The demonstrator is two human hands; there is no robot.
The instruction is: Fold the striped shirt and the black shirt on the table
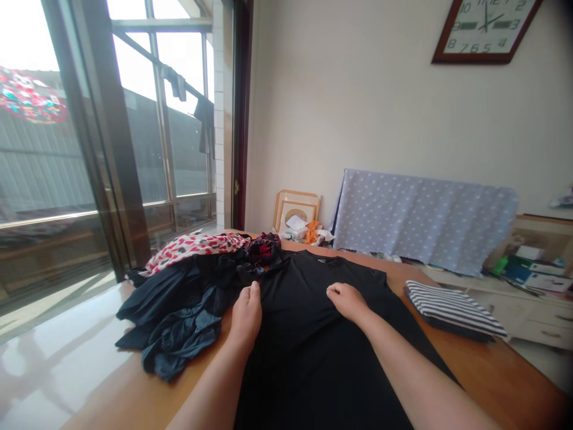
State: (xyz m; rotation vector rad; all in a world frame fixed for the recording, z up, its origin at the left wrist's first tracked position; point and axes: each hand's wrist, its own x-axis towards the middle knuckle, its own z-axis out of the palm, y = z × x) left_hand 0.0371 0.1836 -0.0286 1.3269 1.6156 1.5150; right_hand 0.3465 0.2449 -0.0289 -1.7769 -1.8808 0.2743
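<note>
A black T-shirt point(304, 352) lies spread out on the wooden table, its neckline towards the far edge. Over its left side is my left hand point(248, 313), closed, thumb uppermost; the fingertips are turned away from view. My right hand point(347, 300) is closed in a loose fist over the upper middle of the shirt. Whether either hand pinches any cloth is hidden. Left of my left hand, a heap of dark clothes point(179, 322) reaches close to the shirt's edge.
A red-and-white patterned cloth point(192, 248) tops the heap's far side. Folded striped clothes point(454, 307) lie at the table's right. Beyond the table point(505, 370) stand a frame point(298, 206), a dotted blue cloth cover point(421, 218) and a white drawer cabinet point(532, 316). Glass doors point(98, 143) are at left.
</note>
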